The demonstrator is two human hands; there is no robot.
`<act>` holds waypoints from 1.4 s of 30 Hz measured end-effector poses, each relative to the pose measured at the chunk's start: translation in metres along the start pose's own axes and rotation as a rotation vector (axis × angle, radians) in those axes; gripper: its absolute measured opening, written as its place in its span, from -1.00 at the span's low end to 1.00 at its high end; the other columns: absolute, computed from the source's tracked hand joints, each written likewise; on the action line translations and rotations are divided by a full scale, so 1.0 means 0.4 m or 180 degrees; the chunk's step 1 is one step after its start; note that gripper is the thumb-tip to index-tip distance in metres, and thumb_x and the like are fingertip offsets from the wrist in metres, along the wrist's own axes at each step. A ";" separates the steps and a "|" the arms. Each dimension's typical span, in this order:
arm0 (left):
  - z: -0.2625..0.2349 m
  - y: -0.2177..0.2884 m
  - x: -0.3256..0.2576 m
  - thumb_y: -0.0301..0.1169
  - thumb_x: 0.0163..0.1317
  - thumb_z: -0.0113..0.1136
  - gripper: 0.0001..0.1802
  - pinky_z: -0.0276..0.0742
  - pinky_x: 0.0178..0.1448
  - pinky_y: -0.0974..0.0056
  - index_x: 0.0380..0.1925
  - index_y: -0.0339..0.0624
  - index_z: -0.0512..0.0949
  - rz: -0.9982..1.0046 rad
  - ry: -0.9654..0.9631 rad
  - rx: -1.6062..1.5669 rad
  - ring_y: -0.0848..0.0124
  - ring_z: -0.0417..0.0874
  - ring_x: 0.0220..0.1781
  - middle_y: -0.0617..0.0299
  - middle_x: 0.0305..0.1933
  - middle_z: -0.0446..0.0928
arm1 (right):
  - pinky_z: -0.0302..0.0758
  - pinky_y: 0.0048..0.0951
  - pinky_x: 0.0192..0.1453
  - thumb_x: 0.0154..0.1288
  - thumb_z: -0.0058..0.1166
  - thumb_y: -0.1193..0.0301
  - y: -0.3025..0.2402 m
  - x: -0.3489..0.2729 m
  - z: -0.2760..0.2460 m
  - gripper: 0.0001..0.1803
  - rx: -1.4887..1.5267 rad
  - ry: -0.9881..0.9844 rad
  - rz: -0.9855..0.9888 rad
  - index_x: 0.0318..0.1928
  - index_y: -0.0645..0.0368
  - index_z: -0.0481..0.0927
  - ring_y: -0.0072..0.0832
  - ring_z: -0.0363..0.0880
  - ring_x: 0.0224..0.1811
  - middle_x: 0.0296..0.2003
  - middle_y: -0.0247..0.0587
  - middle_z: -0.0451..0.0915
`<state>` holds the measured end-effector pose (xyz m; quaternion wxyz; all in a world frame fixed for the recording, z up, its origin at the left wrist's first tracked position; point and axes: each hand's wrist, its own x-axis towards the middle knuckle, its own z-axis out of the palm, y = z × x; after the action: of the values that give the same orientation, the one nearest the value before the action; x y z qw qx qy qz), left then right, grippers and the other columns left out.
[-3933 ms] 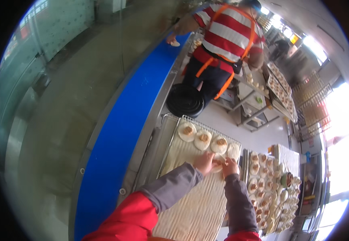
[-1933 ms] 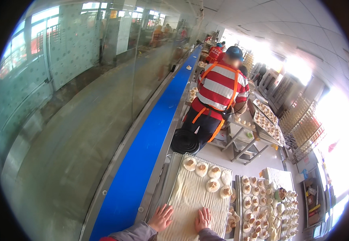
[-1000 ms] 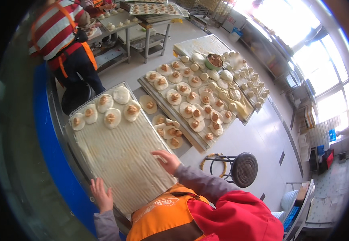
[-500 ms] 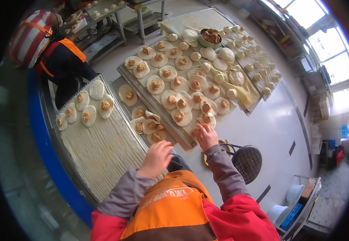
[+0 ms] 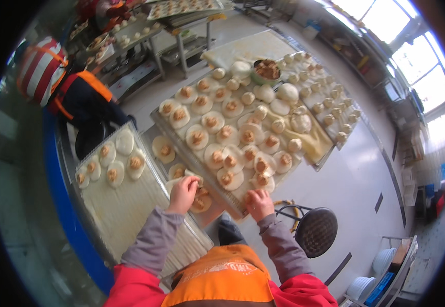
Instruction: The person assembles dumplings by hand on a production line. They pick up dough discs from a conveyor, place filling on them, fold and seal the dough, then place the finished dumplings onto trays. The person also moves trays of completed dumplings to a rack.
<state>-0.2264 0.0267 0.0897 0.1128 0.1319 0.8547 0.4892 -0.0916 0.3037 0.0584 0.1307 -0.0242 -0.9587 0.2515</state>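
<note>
Your left hand (image 5: 181, 196) is over the gap between two trays, right by a bent piece of dough (image 5: 194, 176). Its fingers are bunched close, with the tips at the dough's lower edge. I can't tell if they pinch it. The bent dough lies just ahead of those tips and a bit to the right, and its long way runs mostly side to side. A filled dough round (image 5: 200, 203) sits just right of that hand.

Your right hand (image 5: 259, 205) is by the near corner of the middle tray (image 5: 225, 188). Its fingers curl in, and I can't see if they hold anything. A dough round with brown filling (image 5: 262, 181) lies just ahead of it, near the tray's edge.

So your left hand is nearer the bent dough; your right hand is nearer the tray corner.
</note>
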 end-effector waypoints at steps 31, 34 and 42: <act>0.089 0.180 -0.218 -0.63 0.38 0.11 -0.58 0.66 0.00 0.35 0.23 -0.31 0.40 -0.1891 -0.0098 -0.2508 0.38 0.68 -0.06 0.11 -0.03 0.61 | 0.63 -0.41 -0.04 0.31 0.23 0.43 0.906 0.794 -0.303 -0.77 0.0827 0.0926 0.1495 -0.04 0.16 0.71 -0.46 0.75 -0.16 -0.24 -0.20 0.77; 0.096 0.182 -0.203 -0.58 0.40 0.12 -0.61 0.67 -0.02 0.33 0.21 -0.30 0.40 -0.1844 -0.0125 -0.2442 0.36 0.69 -0.09 0.10 -0.04 0.61 | 0.63 -0.46 -0.09 0.35 0.20 0.46 0.927 0.723 -0.313 -0.80 0.1193 0.0858 0.1396 -0.05 0.20 0.71 -0.57 0.72 -0.21 -0.26 -0.23 0.77; 0.113 0.193 -0.177 -0.60 0.40 0.08 -0.62 0.65 -0.02 0.33 0.21 -0.31 0.38 -0.1860 -0.0341 -0.2387 0.36 0.69 -0.08 0.08 -0.03 0.61 | 0.55 -0.23 0.12 0.25 0.28 0.25 0.779 0.633 -0.235 -0.57 -0.0754 0.0624 0.0526 0.10 0.08 0.62 -0.19 0.64 0.03 -0.03 -0.12 0.67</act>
<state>-0.1363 0.0768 0.1388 0.3293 -0.1387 0.6136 0.7042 -0.3171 0.6488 0.0454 0.1986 -0.1427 -0.9590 0.1430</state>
